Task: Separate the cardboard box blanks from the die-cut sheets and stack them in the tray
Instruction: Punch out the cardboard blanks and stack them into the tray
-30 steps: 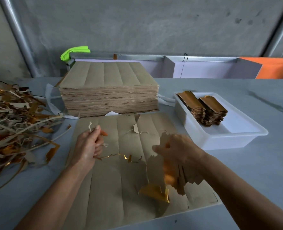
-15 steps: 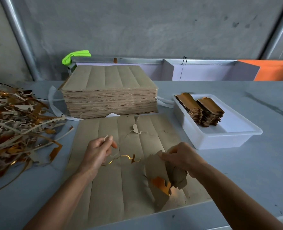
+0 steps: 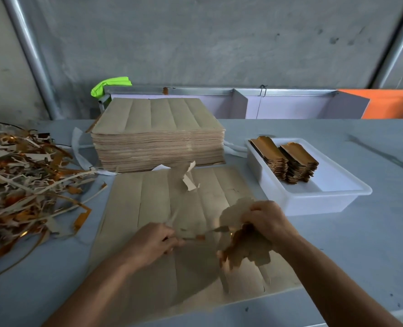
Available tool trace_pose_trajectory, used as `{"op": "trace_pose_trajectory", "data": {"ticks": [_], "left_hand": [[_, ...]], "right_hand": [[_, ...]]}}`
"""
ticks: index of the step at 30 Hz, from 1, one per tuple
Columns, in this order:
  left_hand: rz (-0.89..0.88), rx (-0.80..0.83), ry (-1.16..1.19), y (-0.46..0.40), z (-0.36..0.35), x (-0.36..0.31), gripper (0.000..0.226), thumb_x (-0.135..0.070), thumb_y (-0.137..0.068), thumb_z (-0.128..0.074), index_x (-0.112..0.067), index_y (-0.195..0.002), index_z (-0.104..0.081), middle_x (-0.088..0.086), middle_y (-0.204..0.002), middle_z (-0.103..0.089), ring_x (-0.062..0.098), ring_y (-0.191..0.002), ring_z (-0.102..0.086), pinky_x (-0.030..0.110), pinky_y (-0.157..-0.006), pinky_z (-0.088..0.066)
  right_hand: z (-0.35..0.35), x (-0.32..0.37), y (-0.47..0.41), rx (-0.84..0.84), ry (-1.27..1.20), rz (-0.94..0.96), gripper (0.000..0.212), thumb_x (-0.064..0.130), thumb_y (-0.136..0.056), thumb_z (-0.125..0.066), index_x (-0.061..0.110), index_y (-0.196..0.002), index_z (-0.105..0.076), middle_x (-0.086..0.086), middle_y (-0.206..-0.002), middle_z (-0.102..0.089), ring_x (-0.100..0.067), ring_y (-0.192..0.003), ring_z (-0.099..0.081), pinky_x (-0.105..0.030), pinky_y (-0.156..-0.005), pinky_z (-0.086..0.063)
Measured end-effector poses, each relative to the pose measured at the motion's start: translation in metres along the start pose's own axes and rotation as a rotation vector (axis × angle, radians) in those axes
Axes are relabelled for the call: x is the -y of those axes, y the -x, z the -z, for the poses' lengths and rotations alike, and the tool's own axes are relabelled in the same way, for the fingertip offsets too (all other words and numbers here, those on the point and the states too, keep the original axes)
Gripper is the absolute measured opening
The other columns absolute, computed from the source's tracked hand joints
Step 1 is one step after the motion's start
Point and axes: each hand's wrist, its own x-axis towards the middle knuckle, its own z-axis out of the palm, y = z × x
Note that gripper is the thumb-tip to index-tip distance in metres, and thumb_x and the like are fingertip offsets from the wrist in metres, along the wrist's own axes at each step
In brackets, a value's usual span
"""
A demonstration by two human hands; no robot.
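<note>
Cardboard box blanks (image 3: 245, 246) sit bunched in our right hand (image 3: 265, 221), a crumpled clump of brown pieces with gold faces showing underneath, held just above the near right part of the loose die-cut sheet (image 3: 162, 208) that lies flat on the counter (image 3: 361, 244). Our right hand is closed around the top of that clump, fingers curled over it. Our left hand (image 3: 148, 244) is closed too, to the left of the clump and over the middle of the same sheet, pinching a thin strip of waste (image 3: 195, 236) between fingertips and thumb; the strip runs from the left hand across to the clump. We cannot tell whether the strip is still joined to the blanks.

Toward the far edge of the loose sheet, a torn pale scrap (image 3: 189, 178) stands curled up off the surface. Just beyond the sheet, touching its far edge, sits the tall stack of die-cut sheets (image 3: 158, 147). To the right of the loose sheet, close beside it, stands the white tray (image 3: 313, 199), and in its far left corner are two neat piles of finished blanks (image 3: 287, 161), gold side up, leaning against each other. To the left of the loose sheet spreads a tangled heap of trimmings (image 3: 23, 185) in brown, white and gold. White strapping bands (image 3: 77, 149) trail out from under the tall stack.
</note>
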Motion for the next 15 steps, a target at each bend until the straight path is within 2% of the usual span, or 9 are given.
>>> {"op": "trace_pose_trajectory", "data": {"ticks": [2, 4, 6, 8, 10, 11, 13, 14, 15], "left_hand": [[-0.011, -0.008, -0.003, 0.003, 0.005, 0.008, 0.042, -0.038, -0.088, -0.062, -0.021, -0.052, -0.052, -0.007, -0.05, -0.051, 0.003, -0.045, -0.045, 0.021, -0.053, -0.034], [-0.033, -0.034, 0.001, 0.006, 0.008, 0.011, 0.042, -0.036, -0.088, -0.063, -0.02, -0.051, -0.05, -0.008, -0.044, -0.046, 0.003, -0.042, -0.043, 0.018, -0.05, -0.031], [-0.052, -0.072, 0.095, 0.009, 0.011, 0.01, 0.042, -0.032, -0.088, -0.064, -0.02, -0.05, -0.049, -0.009, -0.043, -0.045, 0.003, -0.043, -0.04, 0.02, -0.05, -0.031], [-0.063, -0.113, 0.257, 0.014, 0.012, 0.006, 0.041, -0.028, -0.087, -0.064, -0.02, -0.049, -0.051, -0.007, -0.048, -0.045, 0.002, -0.045, -0.039, 0.02, -0.05, -0.03], [-0.07, -0.146, 0.479, 0.019, 0.012, -0.001, 0.041, -0.023, -0.088, -0.061, -0.016, -0.049, -0.052, -0.003, -0.067, -0.053, 0.001, -0.05, -0.042, 0.015, -0.05, -0.032], [-0.064, -0.167, 0.604, 0.021, 0.011, -0.005, 0.042, -0.018, -0.09, -0.058, -0.015, -0.048, -0.052, -0.003, -0.081, -0.06, 0.003, -0.058, -0.05, 0.012, -0.052, -0.035], [-0.084, -0.212, 0.859, 0.024, 0.011, -0.017, 0.047, -0.006, -0.091, -0.053, -0.014, -0.045, -0.049, -0.005, -0.11, -0.067, 0.004, -0.093, -0.062, 0.012, -0.075, -0.044], [-0.117, -0.233, 1.001, 0.023, 0.011, -0.023, 0.049, -0.003, -0.089, -0.051, -0.014, -0.042, -0.047, -0.001, -0.117, -0.067, 0.005, -0.108, -0.06, 0.02, -0.086, -0.045], [-0.138, -0.248, 1.158, 0.022, 0.01, -0.029, 0.048, -0.003, -0.086, -0.049, -0.014, -0.039, -0.046, 0.007, -0.116, -0.068, 0.012, -0.114, -0.06, 0.027, -0.089, -0.048]], "right_hand": [[0.011, -0.01, 0.001, -0.12, -0.174, -0.057, 0.013, 0.009, -0.087, -0.06, 0.016, -0.075, -0.058, -0.007, -0.082, -0.059, -0.02, -0.078, -0.058, -0.033, -0.065, -0.051], [0.018, -0.017, 0.002, -0.198, -0.317, -0.089, 0.016, 0.005, -0.085, -0.06, 0.017, -0.075, -0.057, -0.01, -0.082, -0.061, -0.025, -0.078, -0.06, -0.041, -0.071, -0.054], [0.02, -0.023, 0.004, -0.243, -0.408, -0.103, 0.017, 0.001, -0.084, -0.059, 0.015, -0.075, -0.058, -0.011, -0.081, -0.063, -0.026, -0.077, -0.06, -0.039, -0.068, -0.054], [0.02, -0.028, 0.005, -0.287, -0.474, -0.107, 0.018, 0.0, -0.085, -0.058, 0.015, -0.075, -0.057, -0.011, -0.081, -0.063, -0.026, -0.077, -0.062, -0.036, -0.064, -0.053], [0.019, -0.03, 0.003, -0.324, -0.528, -0.106, 0.019, 0.0, -0.086, -0.057, 0.016, -0.077, -0.056, -0.01, -0.082, -0.063, -0.026, -0.077, -0.062, -0.034, -0.063, -0.053], [0.019, -0.031, 0.002, -0.336, -0.55, -0.103, 0.018, 0.0, -0.087, -0.056, 0.016, -0.078, -0.056, -0.01, -0.082, -0.064, -0.026, -0.077, -0.063, -0.035, -0.064, -0.053], [0.015, -0.032, 0.0, -0.342, -0.574, -0.097, 0.012, 0.0, -0.087, -0.055, 0.011, -0.084, -0.057, -0.012, -0.085, -0.064, -0.028, -0.079, -0.063, -0.037, -0.067, -0.054], [0.013, -0.031, 0.0, -0.342, -0.57, -0.089, 0.01, 0.0, -0.087, -0.054, 0.01, -0.089, -0.056, -0.013, -0.088, -0.063, -0.028, -0.081, -0.062, -0.037, -0.066, -0.054], [0.009, -0.03, 0.0, -0.344, -0.558, -0.08, 0.012, 0.0, -0.087, -0.053, 0.009, -0.094, -0.054, -0.013, -0.09, -0.062, -0.026, -0.082, -0.061, -0.035, -0.064, -0.053]]}}
